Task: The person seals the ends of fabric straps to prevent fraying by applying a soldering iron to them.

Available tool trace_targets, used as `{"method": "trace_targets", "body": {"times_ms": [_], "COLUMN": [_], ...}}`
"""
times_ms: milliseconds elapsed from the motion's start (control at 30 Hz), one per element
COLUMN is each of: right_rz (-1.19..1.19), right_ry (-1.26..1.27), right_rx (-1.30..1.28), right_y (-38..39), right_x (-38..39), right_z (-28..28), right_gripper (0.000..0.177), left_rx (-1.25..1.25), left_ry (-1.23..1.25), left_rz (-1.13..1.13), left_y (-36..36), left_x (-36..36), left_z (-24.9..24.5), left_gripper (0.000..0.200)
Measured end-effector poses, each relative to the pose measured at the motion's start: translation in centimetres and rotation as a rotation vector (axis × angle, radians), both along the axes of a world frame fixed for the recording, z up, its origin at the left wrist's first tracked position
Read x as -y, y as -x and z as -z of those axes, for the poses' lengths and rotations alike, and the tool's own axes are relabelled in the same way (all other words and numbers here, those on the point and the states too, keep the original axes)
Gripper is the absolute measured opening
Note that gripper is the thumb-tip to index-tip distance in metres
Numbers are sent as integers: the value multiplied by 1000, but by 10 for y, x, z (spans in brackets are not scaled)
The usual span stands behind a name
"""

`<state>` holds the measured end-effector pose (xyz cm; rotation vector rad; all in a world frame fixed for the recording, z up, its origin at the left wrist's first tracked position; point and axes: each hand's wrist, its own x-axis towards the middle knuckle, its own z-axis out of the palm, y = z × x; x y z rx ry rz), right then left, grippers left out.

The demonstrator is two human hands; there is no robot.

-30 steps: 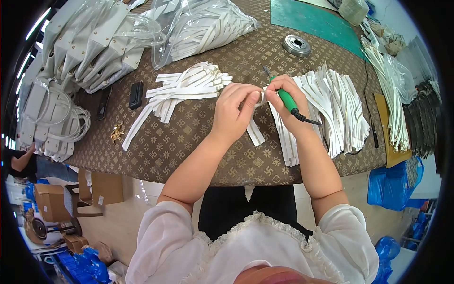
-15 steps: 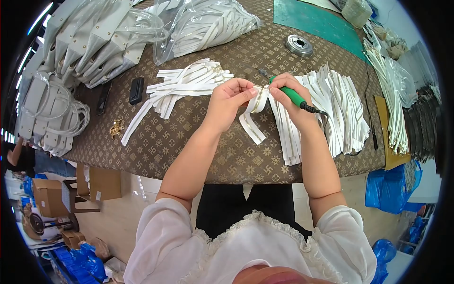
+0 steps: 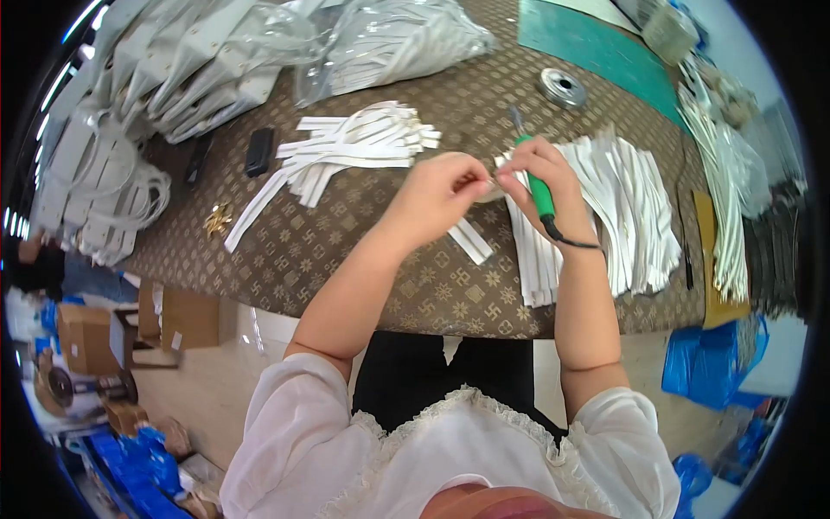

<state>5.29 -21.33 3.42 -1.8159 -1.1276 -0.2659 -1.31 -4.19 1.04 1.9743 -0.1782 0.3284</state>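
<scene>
My left hand (image 3: 439, 195) is closed in a pinch on a white zipper strip (image 3: 471, 241), whose lower end hangs out below the fingers. Close beside it, my right hand (image 3: 553, 186) is wrapped round a green-handled tool (image 3: 541, 195) with a thin metal tip pointing up and away; its fingertips also meet the zipper near the left fingertips. The held part of the strip is mostly hidden by the fingers. A fanned pile of white zippers (image 3: 627, 212) lies right of and beneath my right hand. Another zipper pile (image 3: 354, 147) lies to the left.
Gold metal pieces (image 3: 218, 220) and a black case (image 3: 259, 152) lie at the left. Farther back are white bags (image 3: 186, 69), a plastic bag of zippers (image 3: 398, 43), a metal spool (image 3: 562, 88) and a green mat (image 3: 605, 52). A blue bag (image 3: 713, 363) hangs at the right.
My left hand has turned and now covers most of the zipper, which showed its teeth in a loop before. The view has shifted slightly; the tool stays in my right hand.
</scene>
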Motion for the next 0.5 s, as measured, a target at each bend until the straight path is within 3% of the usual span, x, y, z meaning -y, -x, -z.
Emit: {"method": "trace_targets", "body": {"times_ms": [100,133,233,333,500], "right_rz": [29,44,-47,-129,-26], "right_ry": [136,157,62,144,171], "right_rx": [160,225,313,215,38], "right_y": [1,0,-3,0,2], "right_x": [-3,-3,-4,-4,-3], "right_z": [1,5,16,8,5], "right_gripper": [15,17,21,17,13], "left_rx": [119,269,182,301,534], "left_ry": [-229,-270,-363,-382,-297], "left_rz": [-6,-9,25,30,-43], "left_y": [3,0,6,4,1], "left_x": [0,-1,0,-2,5], "left_z": [-7,3,-4,5,9], "left_gripper": [10,10,10,11,13]}}
